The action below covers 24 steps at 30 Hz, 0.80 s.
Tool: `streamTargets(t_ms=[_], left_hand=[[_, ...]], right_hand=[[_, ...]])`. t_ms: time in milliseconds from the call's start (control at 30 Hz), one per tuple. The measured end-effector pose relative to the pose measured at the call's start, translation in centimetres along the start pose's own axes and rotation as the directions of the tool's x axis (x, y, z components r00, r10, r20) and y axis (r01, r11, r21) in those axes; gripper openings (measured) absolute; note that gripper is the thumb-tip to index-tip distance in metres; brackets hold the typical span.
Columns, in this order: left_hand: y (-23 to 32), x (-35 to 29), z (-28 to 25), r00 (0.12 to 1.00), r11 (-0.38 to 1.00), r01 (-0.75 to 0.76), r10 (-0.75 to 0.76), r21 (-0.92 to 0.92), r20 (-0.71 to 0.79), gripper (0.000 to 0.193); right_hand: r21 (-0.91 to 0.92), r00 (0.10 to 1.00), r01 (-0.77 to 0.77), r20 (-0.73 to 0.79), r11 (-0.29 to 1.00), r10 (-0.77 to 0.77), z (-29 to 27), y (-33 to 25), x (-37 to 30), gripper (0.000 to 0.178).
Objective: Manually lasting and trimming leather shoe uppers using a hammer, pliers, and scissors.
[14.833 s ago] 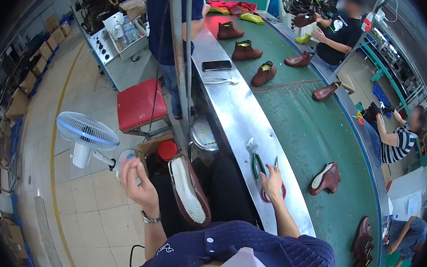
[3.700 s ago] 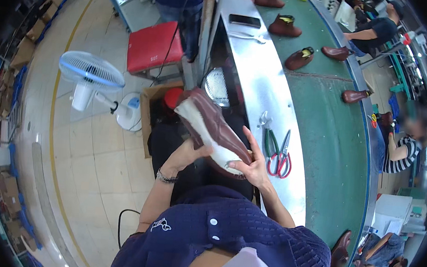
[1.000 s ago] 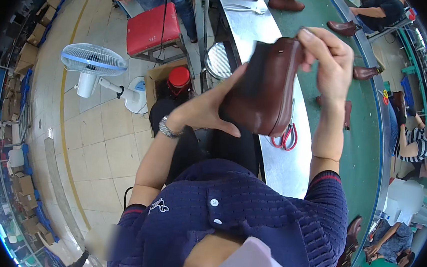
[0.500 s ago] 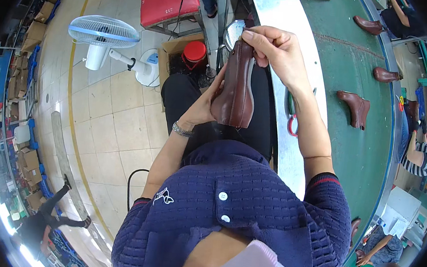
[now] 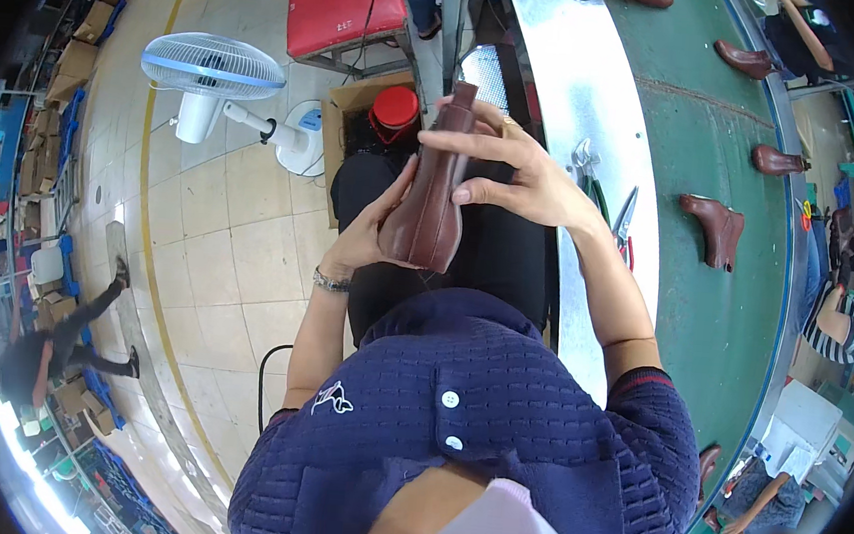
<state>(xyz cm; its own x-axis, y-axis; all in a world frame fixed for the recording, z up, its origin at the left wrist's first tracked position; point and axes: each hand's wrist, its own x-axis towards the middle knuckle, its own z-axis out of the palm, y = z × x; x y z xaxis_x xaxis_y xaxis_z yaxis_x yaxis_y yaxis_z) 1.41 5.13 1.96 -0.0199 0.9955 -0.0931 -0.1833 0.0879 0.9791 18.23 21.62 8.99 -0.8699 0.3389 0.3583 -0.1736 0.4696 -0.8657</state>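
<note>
A brown leather ankle boot point(image 5: 421, 216) is held over my lap, its shaft pointing away from me and its heel end toward me. My left hand point(image 5: 364, 237) grips the boot's lower part from the left, and the sole side is hidden. My right hand point(image 5: 534, 180) wraps the shaft from the right, with one finger stretched across the front and the thumb against its side. To the right of that hand, green-handled pliers point(image 5: 587, 169) and red-handled scissors point(image 5: 626, 233) lie on the metal bench point(image 5: 579, 53).
Several brown boots, one of them a standing boot point(image 5: 716, 230), rest on the green conveyor belt point(image 5: 674, 317). At the left stand a white fan point(image 5: 214, 65), a red stool point(image 5: 347, 10) and a cardboard box point(image 5: 345, 100) holding a red-lidded container point(image 5: 394, 109). Other people are around.
The boot has moved left and slightly toward me. My right hand has shifted from the shaft's top edge to around its side. The pliers and scissors now show more fully.
</note>
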Motion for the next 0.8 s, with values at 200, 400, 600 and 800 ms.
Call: streamTargets(t_ms=[200, 400, 600, 800], left_hand=[[1.1, -1.7, -1.3, 0.977, 0.984, 0.130, -0.148, 0.121, 0.156, 0.115], [-0.3, -2.6, -1.7, 0.963, 0.987, 0.136, -0.152, 0.083, 0.225, 0.116], [0.4, -3.3, -2.4, 0.969, 0.968, 0.245, -0.245, -0.052, 0.019, 0.095], [-0.5, -3.3, -4.4, 0.861, 0.884, 0.335, -0.428, -0.327, -0.276, 0.053]], right_hand=[[0.156, 0.987, -0.003, 0.161, 0.988, -0.023, 0.6, 0.1, 1.2, 0.023], [0.117, 0.990, -0.046, 0.140, 0.992, 0.029, 2.0, -0.2, 0.2, 0.024], [0.267, 0.906, -0.278, -0.247, 0.923, 0.344, 1.6, 2.4, -0.3, 0.038], [-0.377, 0.668, -0.708, -0.631, 0.597, 0.393, -1.8, 8.8, -9.0, 0.053]])
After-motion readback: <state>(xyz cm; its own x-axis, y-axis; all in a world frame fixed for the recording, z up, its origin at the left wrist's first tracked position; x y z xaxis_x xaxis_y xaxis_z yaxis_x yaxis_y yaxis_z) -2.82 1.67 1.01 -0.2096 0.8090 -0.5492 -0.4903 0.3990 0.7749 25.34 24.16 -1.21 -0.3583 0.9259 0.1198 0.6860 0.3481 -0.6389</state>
